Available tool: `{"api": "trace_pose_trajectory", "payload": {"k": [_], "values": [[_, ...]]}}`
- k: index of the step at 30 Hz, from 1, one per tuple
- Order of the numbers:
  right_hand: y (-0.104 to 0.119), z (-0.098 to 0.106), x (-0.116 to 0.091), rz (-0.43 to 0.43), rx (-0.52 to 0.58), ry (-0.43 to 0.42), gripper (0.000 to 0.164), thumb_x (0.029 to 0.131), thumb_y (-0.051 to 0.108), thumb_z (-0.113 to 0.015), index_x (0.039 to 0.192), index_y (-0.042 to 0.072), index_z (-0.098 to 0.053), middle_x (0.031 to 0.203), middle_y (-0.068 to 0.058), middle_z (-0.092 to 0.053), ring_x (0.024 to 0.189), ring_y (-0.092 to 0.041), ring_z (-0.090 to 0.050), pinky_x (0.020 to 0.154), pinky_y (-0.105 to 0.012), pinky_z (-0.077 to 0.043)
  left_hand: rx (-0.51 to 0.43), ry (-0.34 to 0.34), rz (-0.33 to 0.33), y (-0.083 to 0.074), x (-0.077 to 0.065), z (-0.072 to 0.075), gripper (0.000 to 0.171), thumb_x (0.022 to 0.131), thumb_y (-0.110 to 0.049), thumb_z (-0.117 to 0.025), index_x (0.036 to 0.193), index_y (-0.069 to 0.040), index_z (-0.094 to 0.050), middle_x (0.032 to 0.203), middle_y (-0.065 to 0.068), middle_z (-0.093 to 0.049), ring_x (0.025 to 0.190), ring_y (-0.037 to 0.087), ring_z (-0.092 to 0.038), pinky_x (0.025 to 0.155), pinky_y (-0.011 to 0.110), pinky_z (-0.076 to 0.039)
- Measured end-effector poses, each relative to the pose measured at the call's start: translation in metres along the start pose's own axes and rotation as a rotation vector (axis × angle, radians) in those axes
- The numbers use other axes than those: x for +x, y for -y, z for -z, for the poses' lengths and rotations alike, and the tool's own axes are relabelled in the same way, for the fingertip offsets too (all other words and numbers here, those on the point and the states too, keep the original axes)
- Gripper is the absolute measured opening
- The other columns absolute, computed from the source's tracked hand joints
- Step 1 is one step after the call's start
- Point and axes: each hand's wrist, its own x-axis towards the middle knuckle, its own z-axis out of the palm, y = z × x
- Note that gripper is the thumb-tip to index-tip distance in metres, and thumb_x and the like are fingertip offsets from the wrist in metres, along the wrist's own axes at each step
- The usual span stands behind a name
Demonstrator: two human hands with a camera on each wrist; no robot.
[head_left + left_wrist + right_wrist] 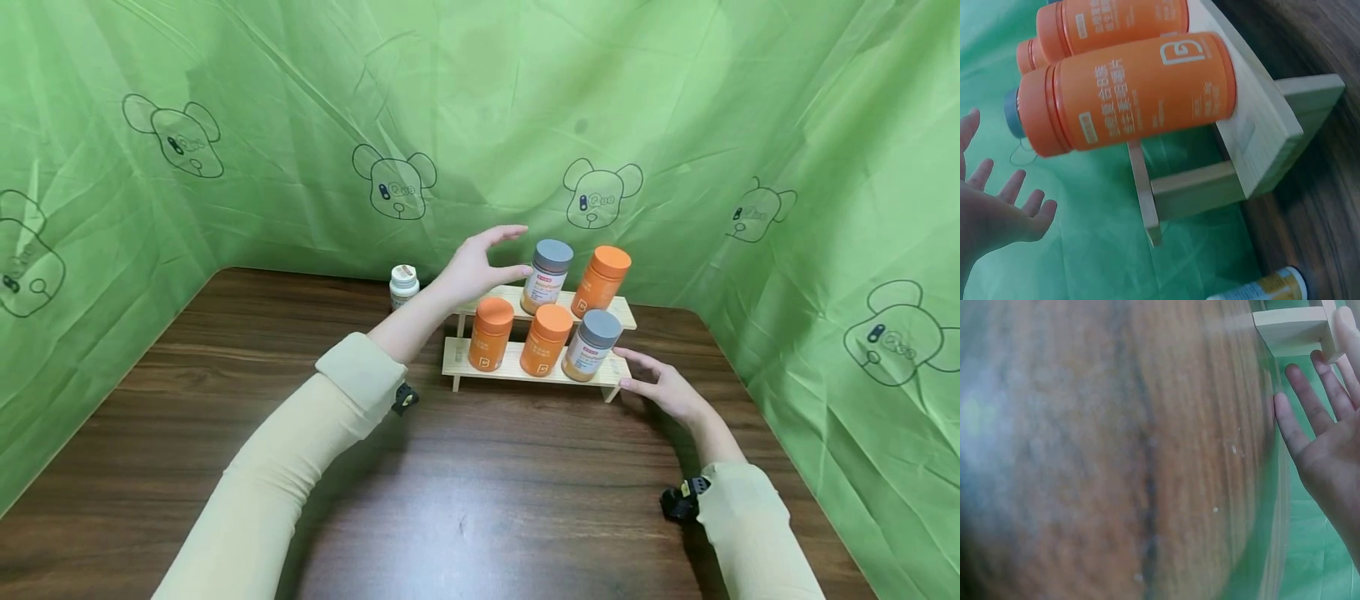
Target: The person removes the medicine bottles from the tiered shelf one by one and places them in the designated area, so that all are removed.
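Note:
My left hand (480,267) is raised over the left part of the two-tier wooden rack (457,357), thumb and fingers spread. Its thumb tip is right at a grey-lidded bottle (546,279) on the upper tier, beside an orange bottle (602,279). The lower tier holds two orange bottles (491,335) (1135,94) and another grey-lidded bottle (591,348). At the lower tier's right end is my right hand (660,390), fingertips and thumb right at the board's edge. In the right wrist view, the right hand's fingers (1310,400) look extended and apart.
A small white-capped bottle (403,287) stands on the dark wooden table (465,483), left of the rack and close behind my left forearm. Green cloth (480,108) with bear-head drawings hangs behind the table and along both sides.

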Motion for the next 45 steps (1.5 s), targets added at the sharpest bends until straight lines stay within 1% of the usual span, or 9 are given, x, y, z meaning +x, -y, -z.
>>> {"api": "trace_pose_trajectory", "payload": {"k": [4, 10, 17, 26, 30, 35, 38, 41, 45], "values": [[0.001, 0.000, 0.000, 0.002, 0.004, 0.002, 0.059, 0.091, 0.028, -0.064, 0.144, 0.025, -0.040, 0.143, -0.009, -0.044, 0.128, -0.028, -0.038, 0.102, -0.049, -0.032, -0.013, 0.021, -0.016, -0.001, 0.007, -0.010, 0.064, 0.081, -0.036, -0.074, 0.139, -0.026, -0.046, 0.140, -0.003, -0.048, 0.134, 0.020, -0.037, 0.111, 0.043, -0.028], [0.004, 0.000, -0.001, 0.005, 0.021, 0.002, 0.058, 0.090, 0.027, -0.065, 0.143, 0.023, -0.041, 0.144, -0.010, -0.042, 0.131, -0.031, -0.034, 0.104, -0.054, -0.028, -0.041, 0.046, -0.023, -0.005, 0.014, -0.022, 0.062, 0.082, -0.033, -0.074, 0.137, -0.025, -0.049, 0.142, -0.006, -0.047, 0.136, 0.018, -0.035, 0.111, 0.043, -0.028], [0.004, 0.000, -0.002, 0.002, 0.020, 0.004, 0.058, 0.090, 0.026, -0.064, 0.144, 0.021, -0.041, 0.147, -0.013, -0.039, 0.134, -0.035, -0.030, 0.105, -0.059, -0.025, -0.035, 0.057, -0.026, -0.006, 0.023, -0.032, 0.056, 0.083, -0.030, -0.073, 0.134, -0.023, -0.052, 0.138, -0.003, -0.050, 0.133, 0.018, -0.039, 0.109, 0.039, -0.033], [0.005, -0.001, -0.002, -0.001, 0.031, 0.006, 0.059, 0.091, 0.026, -0.064, 0.144, 0.021, -0.040, 0.147, -0.012, -0.038, 0.136, -0.035, -0.028, 0.106, -0.059, -0.023, -0.048, 0.054, 0.007, -0.005, 0.026, -0.035, 0.047, 0.084, -0.025, -0.072, 0.128, -0.023, -0.056, 0.131, -0.002, -0.056, 0.129, 0.017, -0.043, 0.107, 0.037, -0.035], [0.006, -0.001, -0.003, -0.011, 0.036, 0.006, 0.059, 0.090, 0.028, -0.064, 0.144, 0.022, -0.040, 0.148, -0.012, -0.037, 0.135, -0.033, -0.029, 0.106, -0.058, -0.024, -0.054, 0.048, -0.004, -0.003, 0.028, -0.036, 0.044, 0.085, -0.023, -0.071, 0.127, -0.022, -0.057, 0.129, -0.002, -0.057, 0.126, 0.017, -0.045, 0.106, 0.038, -0.037], [0.002, -0.013, -0.004, -0.008, 0.061, 0.010, 0.059, 0.091, 0.028, -0.064, 0.144, 0.022, -0.039, 0.148, -0.011, -0.037, 0.135, -0.032, -0.029, 0.106, -0.057, -0.026, -0.027, 0.061, 0.013, 0.001, 0.027, -0.035, 0.043, 0.084, -0.024, -0.072, 0.125, -0.023, -0.058, 0.127, -0.003, -0.057, 0.124, 0.017, -0.046, 0.103, 0.037, -0.038], [-0.001, -0.016, -0.002, 0.003, 0.071, 0.004, 0.059, 0.090, 0.026, -0.064, 0.144, 0.021, -0.040, 0.148, -0.011, -0.038, 0.136, -0.032, -0.029, 0.107, -0.057, -0.025, -0.017, 0.055, 0.024, 0.002, 0.027, -0.035, 0.042, 0.084, -0.025, -0.072, 0.124, -0.024, -0.058, 0.127, -0.004, -0.058, 0.124, 0.018, -0.047, 0.102, 0.036, -0.039], [-0.001, -0.011, 0.000, 0.009, 0.049, -0.004, 0.060, 0.090, 0.025, -0.065, 0.144, 0.021, -0.040, 0.148, -0.012, -0.037, 0.137, -0.034, -0.026, 0.108, -0.060, -0.021, -0.016, 0.037, 0.029, 0.002, 0.030, -0.036, 0.042, 0.083, -0.026, -0.073, 0.123, -0.025, -0.059, 0.126, -0.006, -0.058, 0.122, 0.018, -0.048, 0.101, 0.035, -0.040], [0.004, 0.005, 0.001, 0.002, 0.003, -0.005, 0.061, 0.089, 0.026, -0.066, 0.144, 0.020, -0.040, 0.149, -0.014, -0.036, 0.137, -0.038, -0.024, 0.107, -0.064, -0.017, -0.036, 0.006, 0.019, -0.001, 0.035, -0.039, 0.041, 0.083, -0.025, -0.074, 0.122, -0.025, -0.060, 0.126, -0.007, -0.058, 0.119, 0.014, -0.049, 0.100, 0.034, -0.041]]}}
